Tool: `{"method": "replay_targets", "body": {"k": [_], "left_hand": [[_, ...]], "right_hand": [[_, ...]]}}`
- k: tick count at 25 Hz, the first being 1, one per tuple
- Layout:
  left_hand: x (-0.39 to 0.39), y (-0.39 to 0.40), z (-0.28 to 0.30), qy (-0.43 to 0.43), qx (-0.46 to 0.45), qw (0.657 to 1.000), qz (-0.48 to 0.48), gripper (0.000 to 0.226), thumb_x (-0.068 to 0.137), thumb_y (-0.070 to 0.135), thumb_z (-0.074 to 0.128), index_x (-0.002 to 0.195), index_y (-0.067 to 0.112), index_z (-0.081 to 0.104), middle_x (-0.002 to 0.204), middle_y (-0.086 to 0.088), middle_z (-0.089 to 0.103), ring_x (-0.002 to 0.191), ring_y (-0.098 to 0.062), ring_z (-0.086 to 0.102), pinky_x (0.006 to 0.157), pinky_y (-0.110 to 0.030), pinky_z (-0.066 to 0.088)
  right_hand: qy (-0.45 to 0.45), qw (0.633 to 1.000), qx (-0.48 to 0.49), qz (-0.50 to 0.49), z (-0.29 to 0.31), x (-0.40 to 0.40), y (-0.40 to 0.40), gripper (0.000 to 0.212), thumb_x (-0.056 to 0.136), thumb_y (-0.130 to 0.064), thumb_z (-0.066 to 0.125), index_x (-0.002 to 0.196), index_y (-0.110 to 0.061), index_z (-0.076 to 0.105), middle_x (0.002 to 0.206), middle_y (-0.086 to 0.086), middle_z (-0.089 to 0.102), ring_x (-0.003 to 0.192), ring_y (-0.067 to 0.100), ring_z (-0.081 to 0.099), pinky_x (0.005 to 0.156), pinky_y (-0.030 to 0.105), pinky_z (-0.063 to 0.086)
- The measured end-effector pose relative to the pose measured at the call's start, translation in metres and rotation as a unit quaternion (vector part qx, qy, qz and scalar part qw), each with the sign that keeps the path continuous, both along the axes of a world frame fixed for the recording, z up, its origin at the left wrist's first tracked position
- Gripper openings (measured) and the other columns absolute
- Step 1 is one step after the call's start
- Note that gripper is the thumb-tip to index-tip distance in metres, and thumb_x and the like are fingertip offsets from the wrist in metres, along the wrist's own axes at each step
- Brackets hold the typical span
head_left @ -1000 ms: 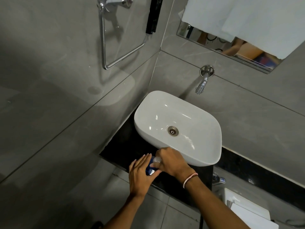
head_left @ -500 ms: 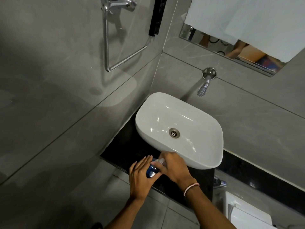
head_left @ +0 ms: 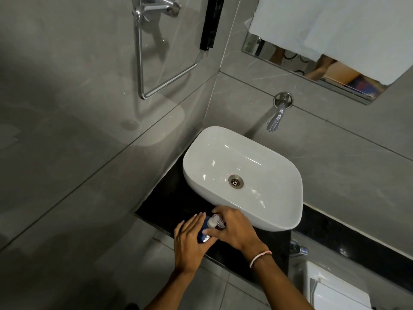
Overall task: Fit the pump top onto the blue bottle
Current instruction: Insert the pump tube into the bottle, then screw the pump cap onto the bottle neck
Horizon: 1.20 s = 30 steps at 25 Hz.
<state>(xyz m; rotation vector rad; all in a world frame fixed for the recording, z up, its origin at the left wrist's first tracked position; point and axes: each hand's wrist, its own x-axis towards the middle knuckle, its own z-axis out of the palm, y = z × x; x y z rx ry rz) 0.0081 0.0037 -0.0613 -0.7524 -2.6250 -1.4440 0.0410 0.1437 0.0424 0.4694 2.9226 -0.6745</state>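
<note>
A blue bottle (head_left: 203, 232) stands on the black counter (head_left: 169, 204) just in front of the white basin. My left hand (head_left: 190, 241) wraps its side, fingers stretched along it. A clear pump top (head_left: 215, 221) sits over the bottle's neck. My right hand (head_left: 235, 229) grips that pump top from the right, thumb and fingers closed around its collar. Most of the bottle is hidden between the two hands.
A white oval basin (head_left: 277, 220) with a metal drain fills the counter's middle. A chrome wall tap (head_left: 276, 118) juts out above it. A chrome towel ring (head_left: 143, 63) hangs on the left wall. A white towel (head_left: 335, 25) drapes over the mirror. A white toilet cistern (head_left: 335, 291) stands lower right.
The pump top shows more clearly above the bottle as my right hand has shifted around it. Both hands stay on the bottle at the counter's front edge.
</note>
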Motion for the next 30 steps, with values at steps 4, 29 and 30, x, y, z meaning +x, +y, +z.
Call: {"method": "replay_targets", "body": {"k": [4,29,30], "left_hand": [[0.000,0.000,0.000,0.000,0.004,1.000,0.000,0.070,0.067,0.047,0.084,0.126,0.016,0.065,0.127,0.003,0.067,0.123,-0.011,0.057,0.106,-0.044,0.041],[-0.002,0.000,-0.003,0.014,-0.012,1.000,0.001,0.069,0.068,0.044,0.084,0.127,0.017,0.064,0.128,0.004,0.067,0.123,-0.008,0.057,0.105,-0.045,0.044],[-0.002,0.000,-0.004,0.014,-0.014,1.000,0.000,0.068,0.068,0.043,0.084,0.128,0.018,0.063,0.128,0.004,0.067,0.123,-0.008,0.056,0.105,-0.046,0.044]], "right_hand": [[0.010,0.996,-0.083,-0.025,-0.009,0.013,0.010,0.017,0.079,-0.024,0.085,0.085,-0.022,0.069,0.091,-0.001,0.075,0.083,0.013,0.071,0.081,0.040,0.062],[0.179,0.926,-0.288,-0.169,-0.041,0.021,-0.001,0.035,0.068,-0.013,0.095,0.095,-0.009,0.072,0.102,0.001,0.075,0.099,0.013,0.072,0.092,0.034,0.060],[0.178,0.925,-0.294,-0.165,-0.042,0.022,-0.001,0.041,0.068,-0.015,0.095,0.102,-0.012,0.072,0.107,0.000,0.075,0.102,0.013,0.071,0.093,0.031,0.059]]}}
